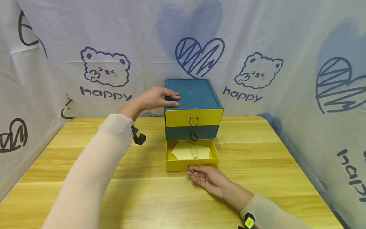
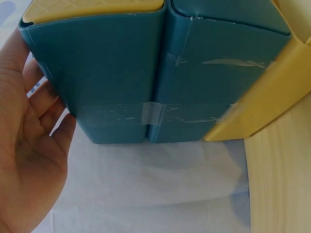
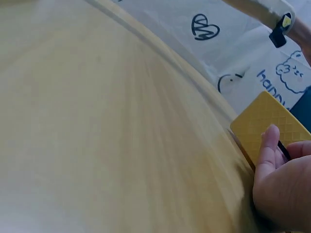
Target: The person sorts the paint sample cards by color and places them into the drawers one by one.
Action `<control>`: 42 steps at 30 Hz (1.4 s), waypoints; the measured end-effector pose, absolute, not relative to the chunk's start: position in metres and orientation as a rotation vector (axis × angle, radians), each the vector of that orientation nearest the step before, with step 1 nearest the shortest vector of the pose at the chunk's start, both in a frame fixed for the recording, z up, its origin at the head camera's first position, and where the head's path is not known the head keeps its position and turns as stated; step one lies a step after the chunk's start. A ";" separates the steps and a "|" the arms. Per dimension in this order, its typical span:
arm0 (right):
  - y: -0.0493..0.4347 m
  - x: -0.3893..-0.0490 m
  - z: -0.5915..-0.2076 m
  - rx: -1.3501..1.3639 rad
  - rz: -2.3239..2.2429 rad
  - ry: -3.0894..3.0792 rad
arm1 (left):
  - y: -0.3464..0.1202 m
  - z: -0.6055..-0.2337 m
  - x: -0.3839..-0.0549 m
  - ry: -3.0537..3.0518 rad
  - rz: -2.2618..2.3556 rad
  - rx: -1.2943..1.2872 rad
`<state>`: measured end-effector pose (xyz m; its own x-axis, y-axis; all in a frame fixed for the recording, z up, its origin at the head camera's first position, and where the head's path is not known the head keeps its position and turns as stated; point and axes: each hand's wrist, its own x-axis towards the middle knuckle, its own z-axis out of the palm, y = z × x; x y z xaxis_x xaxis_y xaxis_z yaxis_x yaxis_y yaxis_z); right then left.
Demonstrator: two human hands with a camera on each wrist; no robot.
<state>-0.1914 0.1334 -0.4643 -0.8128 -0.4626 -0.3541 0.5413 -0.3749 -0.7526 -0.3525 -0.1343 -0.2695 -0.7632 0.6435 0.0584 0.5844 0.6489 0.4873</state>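
Note:
A small drawer cabinet (image 1: 197, 93) with a blue top stands at the table's back edge. Its top yellow drawer (image 1: 178, 118) and blue middle drawer (image 1: 177, 133) are closed. The yellow bottom drawer (image 1: 175, 165) is pulled out, with pale yellow paper (image 1: 186, 151) inside. My left hand (image 1: 152, 98) rests on the cabinet's top left edge, fingers extended; in the left wrist view its palm faces the taped side wall (image 2: 97, 73). With thumb and fingers, my right hand (image 1: 211, 181) pinches the black loop pull (image 1: 189, 169) on the bottom drawer's front.
The wooden table (image 1: 143, 200) extends to both sides and in front of the cabinet. Behind it hangs a white cloth (image 1: 154, 63) printed with bears and hearts, which also runs along the left and right sides.

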 end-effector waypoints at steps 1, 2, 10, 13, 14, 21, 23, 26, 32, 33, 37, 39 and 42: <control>0.133 -0.195 -0.464 0.111 -2.199 1.251 | -0.134 -0.270 -0.353 2.744 0.749 1.027; 0.132 -0.199 -0.464 0.110 -2.202 1.256 | -0.134 -0.270 -0.352 2.746 0.751 1.028; 0.128 -0.233 -0.462 0.105 -2.215 1.283 | -0.132 -0.270 -0.351 2.740 0.766 1.035; 0.127 -0.243 -0.461 0.117 -2.212 1.301 | -0.131 -0.271 -0.351 2.742 0.768 1.046; 0.127 -0.246 -0.460 0.115 -2.210 1.310 | -0.131 -0.271 -0.351 2.743 0.769 1.050; 0.128 -0.259 -0.458 0.139 -2.188 1.354 | -0.132 -0.270 -0.351 2.724 0.737 1.085; 0.128 -0.261 -0.458 0.142 -2.185 1.360 | -0.132 -0.269 -0.350 2.715 0.729 1.087; 0.127 -0.262 -0.458 0.140 -2.176 1.365 | -0.132 -0.269 -0.349 2.716 0.703 1.086; 0.128 -0.260 -0.458 0.121 -2.125 1.435 | -0.135 -0.274 -0.344 2.759 0.696 1.068; 0.129 -0.259 -0.457 0.114 -2.106 1.454 | -0.137 -0.275 -0.341 2.765 0.726 1.057; 0.143 -0.255 -0.448 0.037 -1.997 1.570 | -0.151 -0.280 -0.330 2.810 0.826 1.023; 0.155 -0.254 -0.441 -0.024 -1.935 1.635 | -0.161 -0.282 -0.324 2.839 0.843 1.025; 0.174 -0.253 -0.429 -0.103 -1.833 1.757 | -0.178 -0.288 -0.317 2.897 0.848 1.030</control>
<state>-0.2529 0.1744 -0.4291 -0.8220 -0.4587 -0.3374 0.3564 0.0476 -0.9331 -0.3175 -0.1783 -0.2880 -0.7904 0.5737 0.2148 0.5990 0.6502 0.4674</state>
